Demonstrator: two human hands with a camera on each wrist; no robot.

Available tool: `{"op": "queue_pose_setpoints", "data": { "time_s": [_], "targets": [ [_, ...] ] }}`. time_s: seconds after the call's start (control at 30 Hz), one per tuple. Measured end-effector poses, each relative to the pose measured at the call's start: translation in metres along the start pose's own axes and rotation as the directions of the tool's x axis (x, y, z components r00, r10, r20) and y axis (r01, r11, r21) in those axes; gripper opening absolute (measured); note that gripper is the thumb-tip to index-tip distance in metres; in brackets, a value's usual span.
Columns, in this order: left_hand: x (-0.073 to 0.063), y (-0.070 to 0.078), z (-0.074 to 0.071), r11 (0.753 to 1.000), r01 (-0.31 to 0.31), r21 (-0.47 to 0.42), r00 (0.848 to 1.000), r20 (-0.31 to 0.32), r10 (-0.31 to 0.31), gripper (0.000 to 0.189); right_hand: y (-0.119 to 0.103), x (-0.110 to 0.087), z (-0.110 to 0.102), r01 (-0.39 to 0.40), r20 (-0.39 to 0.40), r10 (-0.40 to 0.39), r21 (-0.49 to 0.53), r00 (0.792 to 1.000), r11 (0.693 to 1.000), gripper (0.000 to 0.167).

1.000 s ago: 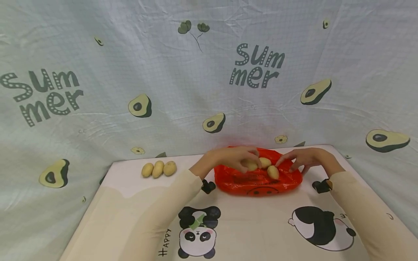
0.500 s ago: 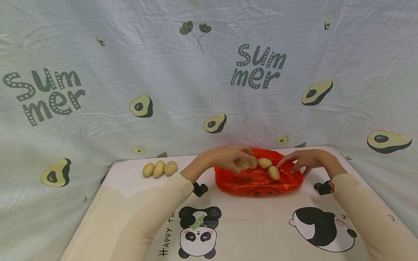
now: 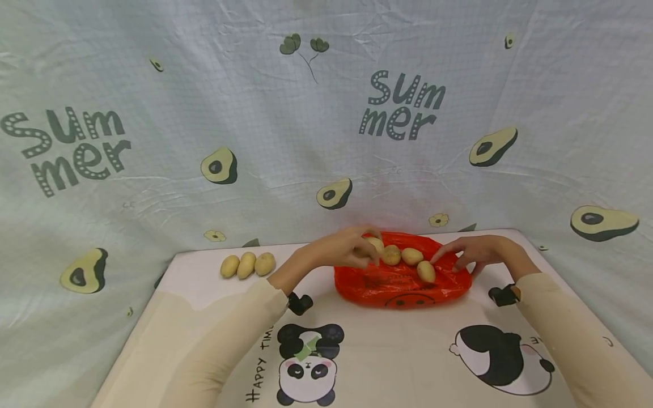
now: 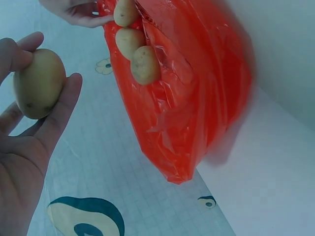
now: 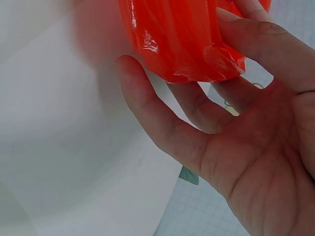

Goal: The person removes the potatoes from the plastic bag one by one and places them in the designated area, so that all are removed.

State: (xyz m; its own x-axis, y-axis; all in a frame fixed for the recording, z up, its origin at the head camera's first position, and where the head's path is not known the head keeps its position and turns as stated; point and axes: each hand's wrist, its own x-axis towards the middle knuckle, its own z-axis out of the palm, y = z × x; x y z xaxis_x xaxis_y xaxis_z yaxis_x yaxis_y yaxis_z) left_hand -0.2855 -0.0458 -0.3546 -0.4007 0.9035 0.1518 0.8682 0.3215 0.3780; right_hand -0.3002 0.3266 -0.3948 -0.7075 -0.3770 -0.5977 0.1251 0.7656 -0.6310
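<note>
My left hand (image 3: 352, 247) holds a potato (image 4: 40, 84) in its fingertips, over the left end of a red plastic bag (image 3: 398, 289). The left wrist view shows thumb and fingers round this potato, apart from the bag. Three more potatoes lie along the bag's mouth: one potato (image 3: 391, 255) nearest the left hand, a potato (image 3: 412, 256) in the middle, and another potato (image 3: 426, 272) by the right index fingertip. My right hand (image 3: 479, 251) holds the bag's right end, its fingers (image 5: 157, 113) on different sides of the red plastic.
Left of the bag, three potatoes (image 3: 247, 265) stand in a row near the back of the white table (image 3: 388, 351). Behind the table hangs a cloth (image 3: 275, 124) printed with avocados. Panda drawings (image 3: 308, 368) decorate the tabletop.
The left hand has moved left along the bag with the potato, uncovering another potato at the bag's mouth. The right hand stays at the bag's right end.
</note>
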Motion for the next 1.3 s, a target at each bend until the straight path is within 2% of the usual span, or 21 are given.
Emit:
{"op": "queue_pose_setpoints", "data": {
  "time_s": [0.17,0.37,0.57,0.8,0.9,1.1,1.3],
  "targets": [
    [-0.006,-0.002,-0.001,1.0,0.022,-0.008,0.999,-0.025,-0.023,0.014,0.001,0.001,0.0,0.004,0.001,-0.004,0.0,1.0,1.0,0.05],
    [-0.014,-0.006,-0.001,1.0,0.007,-0.018,0.999,-0.047,-0.008,0.025,0.002,0.002,0.0,0.003,0.002,-0.003,0.001,1.0,1.0,0.051],
    [-0.021,-0.005,-0.001,0.996,0.037,-0.079,0.994,-0.095,-0.045,0.046,0.003,0.002,0.0,0.002,0.003,-0.002,-0.008,1.0,1.0,0.051],
    [-0.029,-0.006,-0.002,0.984,0.076,-0.159,0.97,-0.215,-0.11,0.052,0.007,0.004,-0.002,0.002,0.004,-0.001,-0.019,1.0,1.0,0.051],
    [-0.031,-0.007,-0.003,0.975,0.079,-0.208,0.96,-0.247,-0.13,0.053,0.008,0.003,-0.002,0.001,0.004,-0.001,-0.015,1.0,1.0,0.051],
    [-0.036,-0.009,-0.004,0.95,0.085,-0.3,0.948,-0.269,-0.169,0.057,0.006,0.001,-0.001,0.01,-0.001,-0.01,-0.018,1.0,1.0,0.051],
    [-0.04,-0.011,-0.003,0.928,0.106,-0.356,0.94,-0.269,-0.211,0.058,0.007,0.001,0.001,0.008,-0.007,-0.008,-0.016,1.0,1.0,0.051]
  ]
}}
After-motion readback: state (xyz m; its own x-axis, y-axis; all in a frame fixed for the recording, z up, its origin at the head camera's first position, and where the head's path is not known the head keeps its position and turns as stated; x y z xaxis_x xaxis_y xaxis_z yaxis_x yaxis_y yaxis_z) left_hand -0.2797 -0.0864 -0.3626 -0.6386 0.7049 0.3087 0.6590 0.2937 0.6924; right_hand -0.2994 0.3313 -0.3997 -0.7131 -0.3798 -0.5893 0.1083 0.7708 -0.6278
